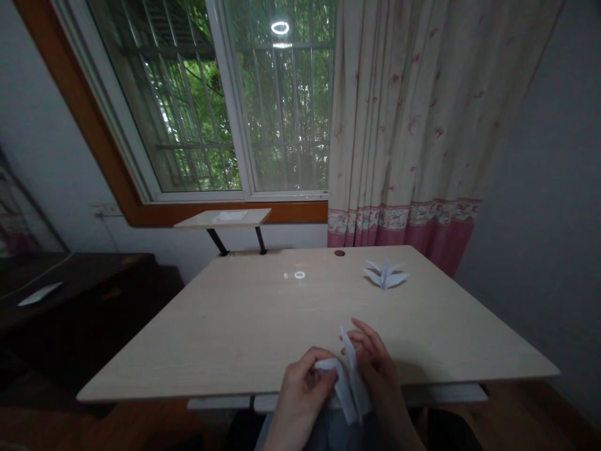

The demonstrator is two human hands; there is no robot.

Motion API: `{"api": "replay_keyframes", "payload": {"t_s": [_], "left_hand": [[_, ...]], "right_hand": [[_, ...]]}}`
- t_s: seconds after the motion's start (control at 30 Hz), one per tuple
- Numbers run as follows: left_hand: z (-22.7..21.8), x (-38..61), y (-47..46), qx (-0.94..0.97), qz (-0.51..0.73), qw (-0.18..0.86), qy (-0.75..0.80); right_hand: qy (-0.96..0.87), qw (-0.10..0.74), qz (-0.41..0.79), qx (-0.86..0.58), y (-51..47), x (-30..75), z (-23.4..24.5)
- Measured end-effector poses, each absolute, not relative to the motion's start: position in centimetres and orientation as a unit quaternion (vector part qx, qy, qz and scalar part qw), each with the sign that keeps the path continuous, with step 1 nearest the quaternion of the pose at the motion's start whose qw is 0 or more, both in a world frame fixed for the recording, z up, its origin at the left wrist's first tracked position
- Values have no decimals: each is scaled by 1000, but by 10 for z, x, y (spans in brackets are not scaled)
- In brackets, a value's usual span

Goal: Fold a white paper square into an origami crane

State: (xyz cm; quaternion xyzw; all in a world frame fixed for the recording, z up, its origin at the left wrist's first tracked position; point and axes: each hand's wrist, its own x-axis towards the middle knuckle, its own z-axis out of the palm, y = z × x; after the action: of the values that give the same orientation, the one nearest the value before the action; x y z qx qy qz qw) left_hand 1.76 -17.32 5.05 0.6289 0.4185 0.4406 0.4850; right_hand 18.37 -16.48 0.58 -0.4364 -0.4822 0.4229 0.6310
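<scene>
A folded piece of white paper (pixel 346 389) is held between my hands at the table's front edge, with several creased flaps standing apart. My left hand (pixel 307 388) pinches one flap between thumb and fingers. On the other side, my right hand (pixel 373 357) has its thumb side against the upright flap, its fingers partly spread behind the paper. Part of the right thumb is hidden by the paper. Farther back on the right of the table stands a folded white paper shape (pixel 385 275) with several pointed petals or wings.
The pale wooden table (pixel 225 326) spans the view, with a small raised shelf (pixel 197 218) at its back left bearing white paper (pixel 230 215). A dark cabinet (pixel 117 275) stands left. Behind are a barred window (pixel 286 119) and a curtain (pixel 399 125).
</scene>
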Motion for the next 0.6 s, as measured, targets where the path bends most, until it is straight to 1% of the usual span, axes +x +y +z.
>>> {"api": "replay_keyframes", "payload": {"t_s": [0.07,0.17,0.3,0.37,0.43,0.5,0.57,0.6], "left_hand": [[42,21,-170,600,465,498,419],[23,27,-162,561,496,531,398],[0,38,-154,499,526,571,385],[-4,42,-154,470,543,570,399],[-1,44,-157,455,576,534,420],[8,45,-162,452,630,450,443],[18,45,-168,485,648,376,451],[22,45,-171,499,649,360,448]], "right_hand": [[-507,608,418,-446,-170,184,1],[-539,541,459,-454,-178,181,-8],[-493,544,532,-422,-183,174,-18],[-468,546,571,-395,-183,172,-20],[-456,562,579,-376,-183,171,-19],[-443,590,561,-376,-184,171,-17],[-417,620,529,-401,-185,172,-13],[-402,632,513,-420,-185,172,-11]]}}
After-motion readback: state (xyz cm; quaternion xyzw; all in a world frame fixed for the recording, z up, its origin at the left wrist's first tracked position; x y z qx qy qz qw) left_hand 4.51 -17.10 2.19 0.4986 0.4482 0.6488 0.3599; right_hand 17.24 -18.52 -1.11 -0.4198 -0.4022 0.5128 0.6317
